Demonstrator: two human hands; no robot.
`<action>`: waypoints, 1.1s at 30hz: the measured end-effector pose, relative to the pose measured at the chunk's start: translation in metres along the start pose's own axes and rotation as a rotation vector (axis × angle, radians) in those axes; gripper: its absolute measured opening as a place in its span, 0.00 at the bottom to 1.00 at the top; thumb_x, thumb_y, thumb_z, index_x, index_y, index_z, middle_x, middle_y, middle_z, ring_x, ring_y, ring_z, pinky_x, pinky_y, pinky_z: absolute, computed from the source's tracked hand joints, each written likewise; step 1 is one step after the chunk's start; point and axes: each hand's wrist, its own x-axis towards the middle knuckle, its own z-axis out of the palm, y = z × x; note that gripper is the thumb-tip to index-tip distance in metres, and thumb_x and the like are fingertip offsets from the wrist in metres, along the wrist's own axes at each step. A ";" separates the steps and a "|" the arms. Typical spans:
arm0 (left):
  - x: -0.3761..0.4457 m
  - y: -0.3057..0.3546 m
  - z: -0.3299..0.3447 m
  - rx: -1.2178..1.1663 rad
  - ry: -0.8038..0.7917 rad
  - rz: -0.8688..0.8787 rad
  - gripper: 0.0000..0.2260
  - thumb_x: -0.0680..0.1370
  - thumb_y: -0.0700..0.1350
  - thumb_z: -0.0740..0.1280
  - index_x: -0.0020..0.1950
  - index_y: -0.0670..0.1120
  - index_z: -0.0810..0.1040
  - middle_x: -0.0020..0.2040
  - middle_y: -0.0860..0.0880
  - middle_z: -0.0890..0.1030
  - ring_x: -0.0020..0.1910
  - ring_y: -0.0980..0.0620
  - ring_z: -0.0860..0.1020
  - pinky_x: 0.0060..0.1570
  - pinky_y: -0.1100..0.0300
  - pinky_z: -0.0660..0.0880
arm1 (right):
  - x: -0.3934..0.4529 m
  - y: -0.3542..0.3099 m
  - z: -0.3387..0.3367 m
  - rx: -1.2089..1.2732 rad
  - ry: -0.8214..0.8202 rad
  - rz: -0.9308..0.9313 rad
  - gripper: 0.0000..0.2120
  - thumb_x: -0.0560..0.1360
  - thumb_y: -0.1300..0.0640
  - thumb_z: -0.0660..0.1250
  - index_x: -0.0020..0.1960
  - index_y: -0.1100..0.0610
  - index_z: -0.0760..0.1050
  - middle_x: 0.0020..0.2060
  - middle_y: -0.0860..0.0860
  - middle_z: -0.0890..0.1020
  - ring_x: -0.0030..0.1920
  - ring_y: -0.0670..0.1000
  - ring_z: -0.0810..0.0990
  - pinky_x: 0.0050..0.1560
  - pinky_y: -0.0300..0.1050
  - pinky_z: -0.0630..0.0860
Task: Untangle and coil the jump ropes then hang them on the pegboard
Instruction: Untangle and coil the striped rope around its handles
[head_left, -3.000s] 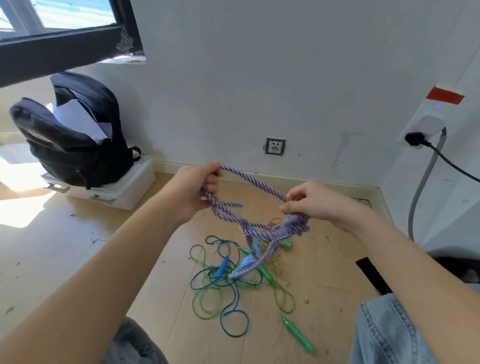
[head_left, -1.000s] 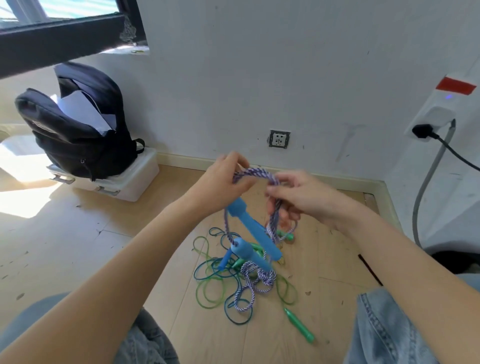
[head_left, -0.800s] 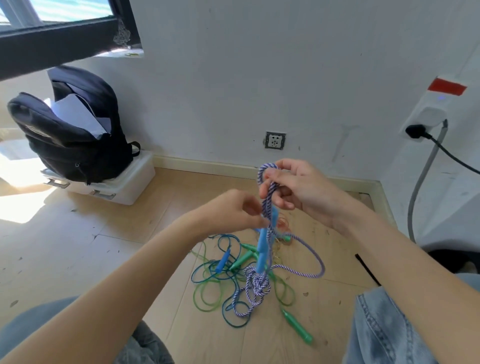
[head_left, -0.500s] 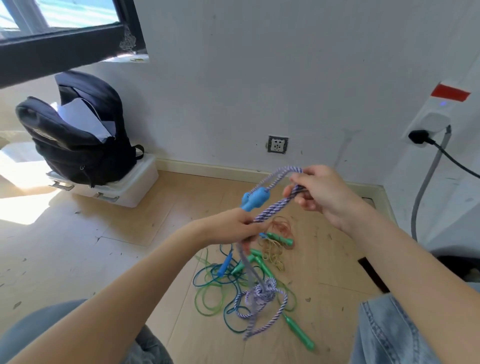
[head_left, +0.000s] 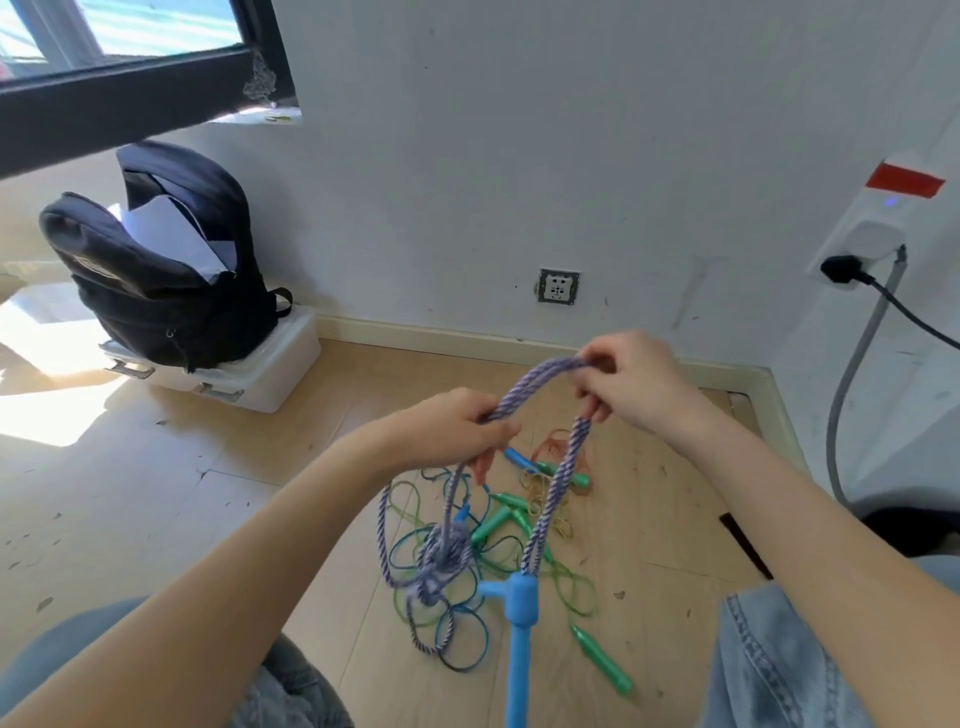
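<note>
1. The left hand (head_left: 451, 427) pinches the purple braided jump rope (head_left: 530, 382), which arches across to the right hand (head_left: 631, 382), fingers closed around it.
2. Its blue handle (head_left: 519, 639) dangles above tangled ropes (head_left: 467, 561) on the floor (head_left: 156, 493).

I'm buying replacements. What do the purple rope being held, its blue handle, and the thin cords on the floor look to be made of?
Purple rope: probably braided cotton or nylon; twisted purple and white strands, matte, frayed clump low down.
Blue handle: likely moulded plastic or foam; smooth, uniform colour.
Thin cords on the floor: probably PVC or rubber; thin, glossy, springy loops.
</note>
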 end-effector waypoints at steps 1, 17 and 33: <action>-0.001 -0.003 0.002 0.095 -0.057 -0.041 0.14 0.81 0.49 0.55 0.38 0.46 0.72 0.30 0.52 0.77 0.32 0.56 0.76 0.39 0.63 0.72 | 0.003 0.004 -0.006 -0.086 0.081 0.008 0.07 0.77 0.65 0.62 0.41 0.59 0.74 0.37 0.55 0.80 0.27 0.45 0.79 0.28 0.36 0.76; -0.008 -0.009 0.001 -0.182 -0.200 0.016 0.11 0.81 0.47 0.58 0.41 0.47 0.74 0.40 0.53 0.81 0.42 0.61 0.79 0.50 0.68 0.72 | 0.002 0.006 -0.018 0.011 0.115 0.042 0.05 0.76 0.65 0.63 0.43 0.59 0.75 0.32 0.50 0.79 0.24 0.44 0.75 0.20 0.33 0.69; -0.017 -0.009 -0.015 -0.402 -0.261 -0.057 0.15 0.70 0.55 0.69 0.55 0.52 0.76 0.49 0.52 0.81 0.43 0.59 0.78 0.43 0.64 0.75 | -0.001 0.004 -0.008 0.419 0.020 0.280 0.10 0.78 0.66 0.60 0.39 0.59 0.73 0.31 0.55 0.74 0.26 0.48 0.75 0.24 0.35 0.75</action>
